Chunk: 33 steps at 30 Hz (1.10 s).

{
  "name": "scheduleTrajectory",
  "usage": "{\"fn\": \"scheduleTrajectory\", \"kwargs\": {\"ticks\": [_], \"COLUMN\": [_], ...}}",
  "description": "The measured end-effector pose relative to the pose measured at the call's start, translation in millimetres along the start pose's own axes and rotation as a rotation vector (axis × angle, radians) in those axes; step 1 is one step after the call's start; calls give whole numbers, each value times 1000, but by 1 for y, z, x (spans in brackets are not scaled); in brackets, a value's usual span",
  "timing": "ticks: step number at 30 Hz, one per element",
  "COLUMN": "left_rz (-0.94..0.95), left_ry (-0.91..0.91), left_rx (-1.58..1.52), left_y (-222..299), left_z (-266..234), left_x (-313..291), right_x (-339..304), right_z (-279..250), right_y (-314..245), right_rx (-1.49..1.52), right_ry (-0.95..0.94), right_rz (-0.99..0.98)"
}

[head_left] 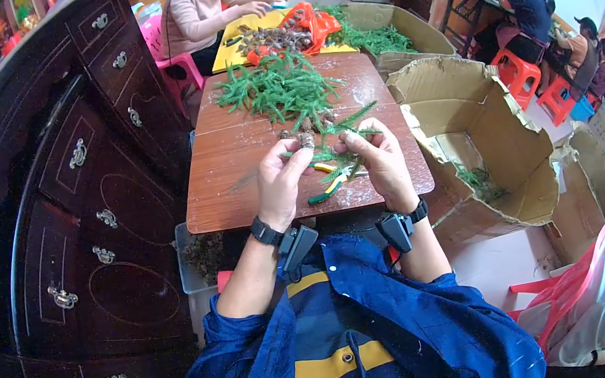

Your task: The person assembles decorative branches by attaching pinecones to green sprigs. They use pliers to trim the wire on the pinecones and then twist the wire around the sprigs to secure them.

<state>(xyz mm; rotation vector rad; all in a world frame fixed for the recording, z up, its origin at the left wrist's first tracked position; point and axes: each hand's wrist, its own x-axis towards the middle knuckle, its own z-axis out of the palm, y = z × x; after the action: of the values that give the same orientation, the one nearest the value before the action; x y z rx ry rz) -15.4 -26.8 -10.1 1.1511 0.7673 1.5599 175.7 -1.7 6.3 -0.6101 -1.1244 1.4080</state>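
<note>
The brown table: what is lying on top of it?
On the brown table lie a heap of green sprigs, some small brown clumps and pliers with yellow-and-green handles. Whatever lies beneath the heap is covered and cannot be seen.

A blue jacket forms the outer layer, its sleeves leaving the forearms bare. Within the jacket's front, a dark garment carries yellow bands. Beyond the jacket's sleeves, both forearms bear black wrist straps with box-shaped modules.
</note>
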Motion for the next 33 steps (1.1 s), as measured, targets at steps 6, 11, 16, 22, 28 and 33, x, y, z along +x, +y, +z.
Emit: {"fn": "scheduleTrajectory", "kwargs": {"ticks": [6,11,16,22,28,33], "left_rz": [-27,-6,10,67,125,67], "left_ry": [-56,13,41,115,178,195], "left_rx": [-58,-135,-127,-80,-22,97], "left_y": [6,4,2,8,8,21], "left_z": [4,1,-2,3,-7,-9], "left_x": [-1,0,0,0,0,-5], "right_x": [-1,-4,-3,-2,-7,-8], "right_z": [5,10,12,12,15,9], "right_y": [2,0,5,15,18,21], "right_rx": [161,337,301,189,90,-57], "right_ry": [-94,-188,-208,-212,-194,-211], "right_rz": [44,107,88,83,144,185]}}
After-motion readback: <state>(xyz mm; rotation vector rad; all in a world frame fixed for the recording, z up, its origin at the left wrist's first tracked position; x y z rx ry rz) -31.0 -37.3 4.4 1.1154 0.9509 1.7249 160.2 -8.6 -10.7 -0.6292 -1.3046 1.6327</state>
